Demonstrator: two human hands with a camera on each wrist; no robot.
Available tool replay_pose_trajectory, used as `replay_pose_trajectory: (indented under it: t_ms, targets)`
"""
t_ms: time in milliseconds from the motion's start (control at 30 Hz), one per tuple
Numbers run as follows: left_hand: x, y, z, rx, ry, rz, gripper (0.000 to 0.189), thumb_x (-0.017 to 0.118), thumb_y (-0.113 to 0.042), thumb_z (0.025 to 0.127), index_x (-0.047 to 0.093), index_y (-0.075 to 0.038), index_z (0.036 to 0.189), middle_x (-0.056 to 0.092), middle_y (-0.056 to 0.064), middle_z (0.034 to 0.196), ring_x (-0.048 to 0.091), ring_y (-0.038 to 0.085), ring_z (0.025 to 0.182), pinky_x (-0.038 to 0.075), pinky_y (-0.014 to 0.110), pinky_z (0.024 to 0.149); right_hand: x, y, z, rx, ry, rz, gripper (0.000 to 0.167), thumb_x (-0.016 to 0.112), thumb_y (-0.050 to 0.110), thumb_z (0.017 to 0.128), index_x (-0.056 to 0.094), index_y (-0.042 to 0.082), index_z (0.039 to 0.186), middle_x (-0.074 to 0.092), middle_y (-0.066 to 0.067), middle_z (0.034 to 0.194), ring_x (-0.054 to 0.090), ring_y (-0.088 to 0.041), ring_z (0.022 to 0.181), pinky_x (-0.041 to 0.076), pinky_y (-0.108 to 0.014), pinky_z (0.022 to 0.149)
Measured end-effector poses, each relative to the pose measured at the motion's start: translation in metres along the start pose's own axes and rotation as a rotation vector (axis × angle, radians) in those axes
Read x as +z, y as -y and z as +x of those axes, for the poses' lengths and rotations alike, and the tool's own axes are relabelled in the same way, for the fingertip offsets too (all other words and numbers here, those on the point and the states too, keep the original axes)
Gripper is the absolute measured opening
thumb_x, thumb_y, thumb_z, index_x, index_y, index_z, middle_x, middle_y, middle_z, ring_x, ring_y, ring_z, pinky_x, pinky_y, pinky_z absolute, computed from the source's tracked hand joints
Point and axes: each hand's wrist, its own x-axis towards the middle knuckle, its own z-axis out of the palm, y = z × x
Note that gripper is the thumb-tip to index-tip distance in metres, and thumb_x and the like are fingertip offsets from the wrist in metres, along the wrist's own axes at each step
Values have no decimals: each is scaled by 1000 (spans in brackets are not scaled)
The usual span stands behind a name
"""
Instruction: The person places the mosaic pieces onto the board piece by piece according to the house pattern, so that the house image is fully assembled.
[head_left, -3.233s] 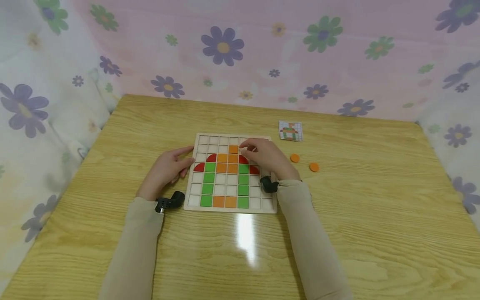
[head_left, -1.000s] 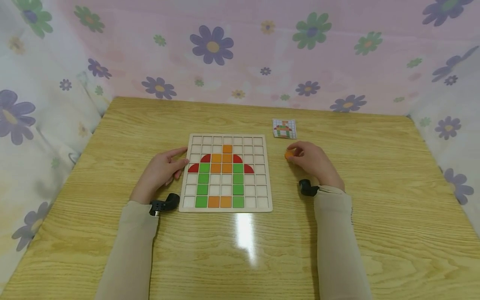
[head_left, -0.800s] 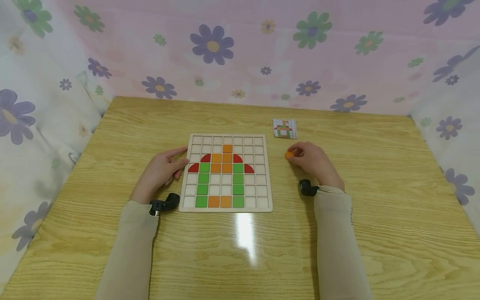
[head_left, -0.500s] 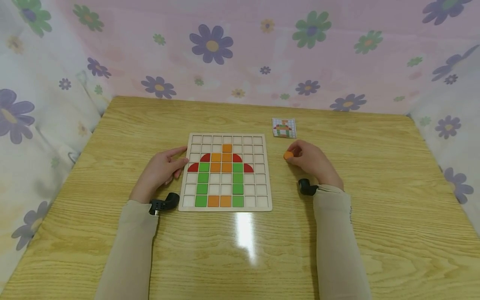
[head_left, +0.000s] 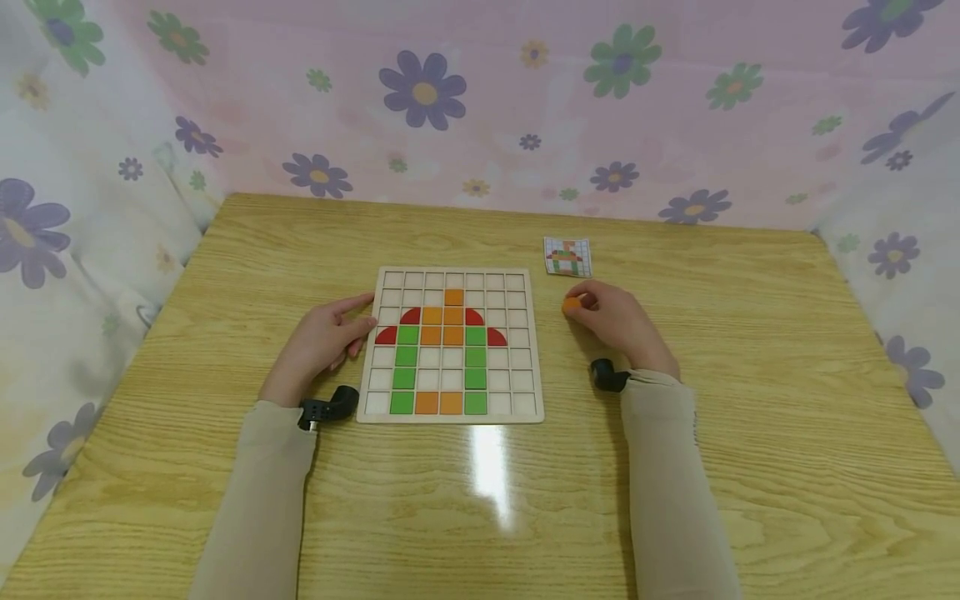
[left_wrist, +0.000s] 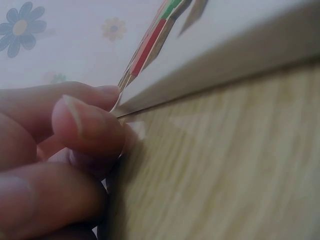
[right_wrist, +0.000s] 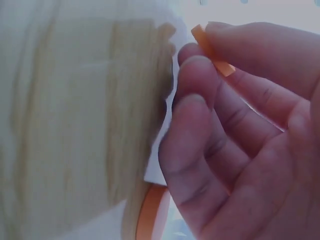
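My right hand pinches an orange disc between thumb and fingertips, right of the board. The right wrist view shows this held disc nearly edge-on. Below the fingers there, a second orange disc lies on the table; the hand covers it in the head view. My left hand touches the left edge of the wooden grid board with thumb and forefinger, fingers relaxed. Seated in the board are green squares, orange squares and red quarter-round pieces.
A small printed pattern card lies beyond the right hand, showing a coloured grid figure. The wood-grain table spreads around the board. Flowered cloth hangs behind the table and along its sides.
My right hand has left the board, gone to the orange discs on the right and taken one. Just now it has shifted slightly left with it. The left hand stays at the board's edge.
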Motion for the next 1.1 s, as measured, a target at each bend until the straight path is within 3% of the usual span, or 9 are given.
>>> replay_pose_trajectory:
  t_ms: [233,467,733,1100]
  targets:
    - [0,-1,0,5,0,11,52,54,-44,86,40,-29,135,51,9,57,34,14,33,32,31,33,5,8,5,-31,-27,-17,26,55,25,90,56,13,113,55,-9,99,48,-23,85,39,-38,77]
    - [0,-2,0,3,6,32,53,54,-44,86,39,-29,135,52,8,58,36,15,34,33,31,34,11,16,12,-64,-8,-20,27,54,27,90,56,14,113,56,-9,103,50,-23,92,39,-39,82]
    - [0,-2,0,2,4,28,53,54,-45,86,39,-30,135,51,9,58,35,14,34,33,31,34,16,25,16,-88,5,-28,28,56,25,89,55,14,114,55,-7,99,48,-22,87,40,-37,79]
    - [1,-2,-1,-4,6,20,53,54,-44,87,39,-29,135,51,9,58,35,15,34,33,31,34,18,31,22,-62,53,10,29,54,21,89,53,16,117,54,-6,102,50,-21,87,41,-36,77]
